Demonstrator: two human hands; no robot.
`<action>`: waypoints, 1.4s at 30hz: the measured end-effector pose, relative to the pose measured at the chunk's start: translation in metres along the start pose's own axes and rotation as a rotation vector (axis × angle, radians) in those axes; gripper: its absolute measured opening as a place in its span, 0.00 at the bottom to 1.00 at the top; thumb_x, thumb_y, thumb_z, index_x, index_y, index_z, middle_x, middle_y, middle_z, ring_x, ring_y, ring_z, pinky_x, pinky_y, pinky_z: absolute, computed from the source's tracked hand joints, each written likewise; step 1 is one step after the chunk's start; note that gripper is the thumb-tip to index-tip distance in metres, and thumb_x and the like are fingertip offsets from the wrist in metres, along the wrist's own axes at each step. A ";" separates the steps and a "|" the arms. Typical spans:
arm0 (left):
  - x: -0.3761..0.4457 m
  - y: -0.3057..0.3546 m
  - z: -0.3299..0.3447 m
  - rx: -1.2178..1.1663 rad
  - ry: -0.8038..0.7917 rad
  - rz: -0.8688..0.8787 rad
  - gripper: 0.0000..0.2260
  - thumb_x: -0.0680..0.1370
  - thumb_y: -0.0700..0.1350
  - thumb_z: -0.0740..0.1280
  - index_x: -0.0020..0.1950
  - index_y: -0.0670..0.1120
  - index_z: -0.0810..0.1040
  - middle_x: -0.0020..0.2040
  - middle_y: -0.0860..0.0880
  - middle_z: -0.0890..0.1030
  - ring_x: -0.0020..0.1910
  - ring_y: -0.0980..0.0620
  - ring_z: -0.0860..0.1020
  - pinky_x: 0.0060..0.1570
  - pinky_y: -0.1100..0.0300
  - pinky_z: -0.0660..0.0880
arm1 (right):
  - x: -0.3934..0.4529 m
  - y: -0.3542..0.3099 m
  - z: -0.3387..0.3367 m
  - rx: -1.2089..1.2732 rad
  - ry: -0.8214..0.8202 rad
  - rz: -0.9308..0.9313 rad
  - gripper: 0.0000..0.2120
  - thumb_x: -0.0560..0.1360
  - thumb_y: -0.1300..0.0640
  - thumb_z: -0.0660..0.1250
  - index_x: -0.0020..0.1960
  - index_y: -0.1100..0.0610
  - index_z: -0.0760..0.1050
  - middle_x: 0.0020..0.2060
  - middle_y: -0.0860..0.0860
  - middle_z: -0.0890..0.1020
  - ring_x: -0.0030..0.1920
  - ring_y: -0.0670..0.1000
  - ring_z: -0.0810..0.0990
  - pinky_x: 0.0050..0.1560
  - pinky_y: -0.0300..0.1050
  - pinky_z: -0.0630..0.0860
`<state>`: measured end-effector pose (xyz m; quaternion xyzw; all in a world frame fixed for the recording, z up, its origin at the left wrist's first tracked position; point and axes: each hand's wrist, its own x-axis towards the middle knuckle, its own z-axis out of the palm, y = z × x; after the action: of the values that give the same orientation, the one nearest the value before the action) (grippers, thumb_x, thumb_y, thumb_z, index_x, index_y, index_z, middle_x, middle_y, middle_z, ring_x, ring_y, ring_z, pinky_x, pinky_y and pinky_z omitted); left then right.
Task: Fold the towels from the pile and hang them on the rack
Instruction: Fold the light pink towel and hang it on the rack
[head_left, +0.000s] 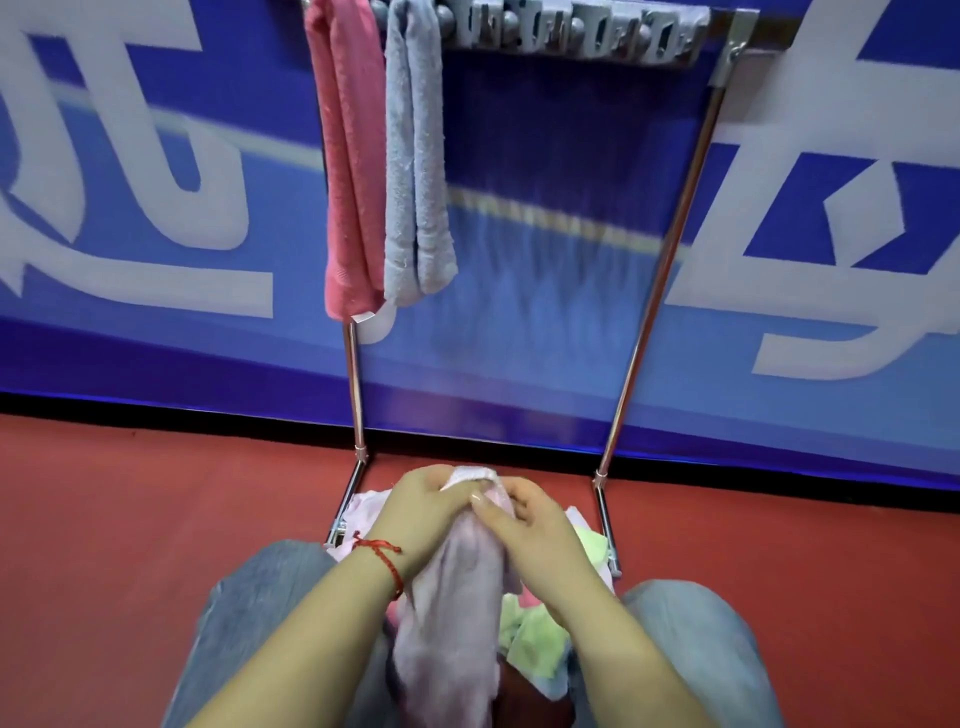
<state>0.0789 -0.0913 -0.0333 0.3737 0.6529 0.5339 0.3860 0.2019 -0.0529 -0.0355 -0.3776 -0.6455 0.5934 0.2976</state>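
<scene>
Fingers (480, 501) of both hands pinch the pale pink towel's (457, 587) top fold so it hangs straight, left hand (423, 512) and right hand (530, 525) touching. Pile (540, 636) sits below between the knees. Beyond, the rack (670, 249) carries a pink towel (345, 166) and grey towel (415, 171) at its left end; the rest of the bar looks free for this one.

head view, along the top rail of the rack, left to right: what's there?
Pink towel → grey towel → row of empty grey clips → right-hand post of the rack. Both towels hang folded over the rail, side by side.
</scene>
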 end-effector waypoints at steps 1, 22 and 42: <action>-0.002 0.000 -0.003 0.009 0.017 0.018 0.09 0.73 0.43 0.70 0.32 0.46 0.79 0.30 0.54 0.79 0.33 0.59 0.74 0.37 0.65 0.72 | -0.002 0.000 -0.003 -0.074 -0.025 0.007 0.02 0.75 0.55 0.68 0.44 0.48 0.78 0.42 0.48 0.84 0.46 0.47 0.82 0.49 0.45 0.78; -0.011 -0.003 -0.058 0.062 0.490 0.173 0.06 0.75 0.41 0.68 0.44 0.50 0.83 0.41 0.56 0.83 0.43 0.58 0.78 0.47 0.62 0.72 | 0.024 0.011 -0.075 -0.895 0.187 0.000 0.17 0.72 0.66 0.60 0.52 0.51 0.81 0.48 0.52 0.80 0.50 0.56 0.78 0.48 0.45 0.72; -0.019 -0.091 0.039 -0.083 0.176 -0.373 0.17 0.75 0.47 0.69 0.26 0.49 0.78 0.24 0.52 0.75 0.28 0.53 0.72 0.32 0.61 0.72 | -0.008 0.095 -0.027 0.418 0.191 0.520 0.07 0.73 0.60 0.69 0.49 0.61 0.80 0.40 0.59 0.80 0.36 0.52 0.77 0.28 0.38 0.74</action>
<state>0.1149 -0.1065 -0.1264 0.1820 0.7193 0.5105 0.4345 0.2414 -0.0443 -0.1264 -0.5144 -0.3613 0.7306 0.2664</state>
